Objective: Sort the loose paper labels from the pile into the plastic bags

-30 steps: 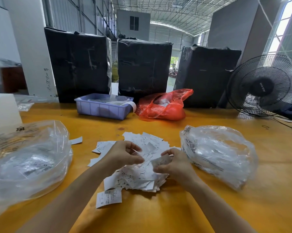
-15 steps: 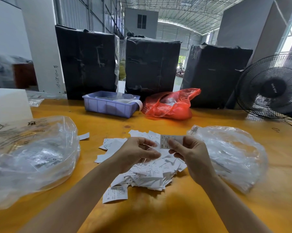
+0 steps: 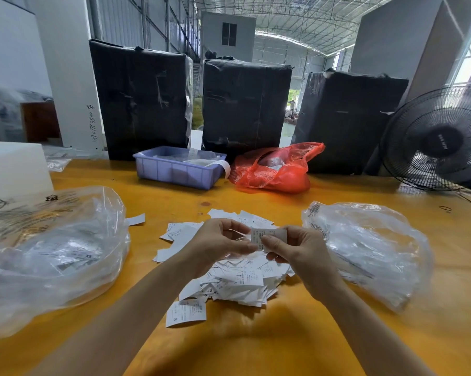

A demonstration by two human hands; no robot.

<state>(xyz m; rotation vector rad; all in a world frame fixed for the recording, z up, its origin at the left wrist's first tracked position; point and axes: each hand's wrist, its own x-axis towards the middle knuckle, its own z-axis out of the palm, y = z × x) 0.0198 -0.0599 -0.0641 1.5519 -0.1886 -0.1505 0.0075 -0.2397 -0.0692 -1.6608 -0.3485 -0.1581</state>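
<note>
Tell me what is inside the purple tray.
The purple tray holds clear plastic wrapping and a white tape-like strip that curls over its right rim. Anything beneath the plastic is hidden by the wall and wrapping.

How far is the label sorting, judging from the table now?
Partly done: both clear bags, left bag and right bag, already hold labels. In hand: the right hand pinches one label, the left hand beside it. Left: a large pile.

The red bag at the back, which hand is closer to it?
Right. The right hand sits nearly straight below the red bag; the left hand is farther left.
</note>
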